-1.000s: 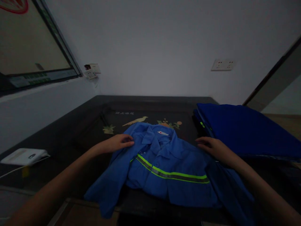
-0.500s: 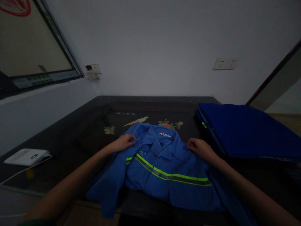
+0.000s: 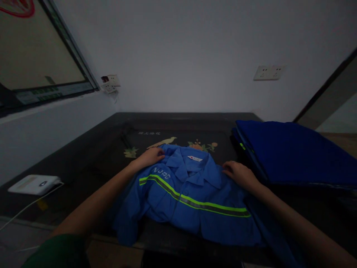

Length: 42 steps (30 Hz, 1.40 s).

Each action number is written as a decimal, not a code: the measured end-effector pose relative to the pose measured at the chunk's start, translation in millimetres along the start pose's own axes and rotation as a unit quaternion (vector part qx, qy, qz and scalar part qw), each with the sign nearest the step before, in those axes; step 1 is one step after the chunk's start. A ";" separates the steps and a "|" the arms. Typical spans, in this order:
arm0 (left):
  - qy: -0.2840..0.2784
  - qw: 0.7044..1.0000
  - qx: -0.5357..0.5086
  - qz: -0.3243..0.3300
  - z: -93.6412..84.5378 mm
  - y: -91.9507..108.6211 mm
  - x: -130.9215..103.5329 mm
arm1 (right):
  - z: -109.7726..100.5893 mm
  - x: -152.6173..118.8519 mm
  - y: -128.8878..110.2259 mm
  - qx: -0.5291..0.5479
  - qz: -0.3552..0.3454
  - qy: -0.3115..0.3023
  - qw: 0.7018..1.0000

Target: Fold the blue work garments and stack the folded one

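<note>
A blue work jacket point(image 3: 189, 201) lies front up on the dark table point(image 3: 92, 163), its collar toward the wall. A yellow-green and grey reflective stripe crosses its chest, with pale letters above the stripe on the left. My left hand point(image 3: 150, 156) pinches the cloth at the jacket's left-side shoulder, fingers closed. At the opposite shoulder, my right hand point(image 3: 240, 175) has its thumb and fingers closed on the fabric. Both sleeves hang down toward the table's near edge.
On the right sits a stack of folded darker blue clothing point(image 3: 295, 152). A white device point(image 3: 36, 184) with a cable lies at the left. Inlaid bird and flower pictures decorate the tabletop. Wall sockets point(image 3: 269, 73) are above the table, and a window point(image 3: 41, 48) is at left.
My left hand has moved up and slightly right with the shoulder cloth, spreading that side so the letters show fully. The left-side sleeve has shifted inward. My right hand has barely moved.
</note>
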State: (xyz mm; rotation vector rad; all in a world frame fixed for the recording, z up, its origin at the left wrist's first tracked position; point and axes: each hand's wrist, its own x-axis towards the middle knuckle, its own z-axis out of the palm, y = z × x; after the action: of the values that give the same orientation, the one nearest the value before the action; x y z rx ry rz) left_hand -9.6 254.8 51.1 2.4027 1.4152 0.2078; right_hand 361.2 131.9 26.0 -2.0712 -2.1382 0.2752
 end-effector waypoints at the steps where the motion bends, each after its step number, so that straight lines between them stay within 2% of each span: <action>1: -0.023 1.000 0.014 -0.004 2.6 -0.1 5.7 | 1.4 0.9 -0.5 -0.002 0.001 -0.003 1.000; 3: -0.052 0.998 0.025 -0.007 4.9 -1.4 12.0 | 3.4 2.4 0.1 -0.002 -0.004 0.000 1.000; 4: -0.047 0.998 0.029 -0.005 5.1 -2.5 12.9 | 4.2 3.0 0.9 0.000 -0.007 0.002 1.000; 7: 0.022 0.998 0.041 0.033 5.9 -6.5 11.0 | 6.6 4.3 3.8 0.007 -0.014 0.007 1.000; 9: 0.037 0.996 0.038 0.065 8.5 -9.3 9.4 | 8.0 4.3 5.0 0.018 -0.014 0.015 1.000; 13: -0.063 0.996 0.029 0.047 14.4 -11.7 9.4 | 5.8 1.2 3.7 0.039 -0.015 0.046 0.998; 14: -0.074 0.996 0.027 0.038 13.9 -10.9 9.3 | 3.5 -0.2 2.8 0.039 -0.016 0.054 0.998; 16: -0.055 0.998 0.009 0.036 8.5 -6.9 8.2 | -3.7 -3.5 1.1 0.038 -0.014 0.067 0.997; 18: -0.006 0.999 -0.020 0.041 -3.4 0.4 5.2 | -14.4 -6.9 -0.4 0.036 -0.005 0.082 0.996; 22: 0.120 0.990 -0.070 0.035 -41.1 23.7 -7.4 | -45.8 -14.0 -6.2 0.045 0.021 0.139 0.989; 26: 0.282 0.949 -0.130 0.042 -86.5 55.7 -32.1 | -86.6 -26.8 -21.6 0.066 0.016 0.204 0.977; 28: 0.317 0.934 -0.153 0.059 -111.7 70.5 -48.5 | -110.2 -37.1 -32.8 0.058 0.015 0.265 0.962; 30: 0.324 0.929 -0.153 0.087 -139.5 81.9 -66.4 | -137.5 -49.0 -44.5 0.033 0.018 0.345 0.938; 33: 0.320 0.927 -0.137 0.138 -187.1 94.0 -94.1 | -187.5 -65.4 -60.3 -0.026 -0.010 0.467 0.884; 36: 0.356 0.910 -0.101 0.190 -238.8 108.7 -123.7 | -246.2 -77.1 -74.8 -0.114 -0.045 0.552 0.825; 39: 0.419 0.885 -0.037 0.200 -287.2 130.2 -154.5 | -307.8 -88.6 -91.3 -0.182 -0.038 0.584 0.790; 42: 0.482 0.854 -0.034 0.193 -327.2 151.9 -177.3 | -364.4 -104.8 -109.1 -0.213 -0.039 0.605 0.766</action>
State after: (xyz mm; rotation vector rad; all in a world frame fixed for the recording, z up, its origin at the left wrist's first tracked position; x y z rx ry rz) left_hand -69.0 104.6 419.2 2.5749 1.1349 1.7227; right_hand 344.5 33.5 407.8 -1.4879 -1.4188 -1.3045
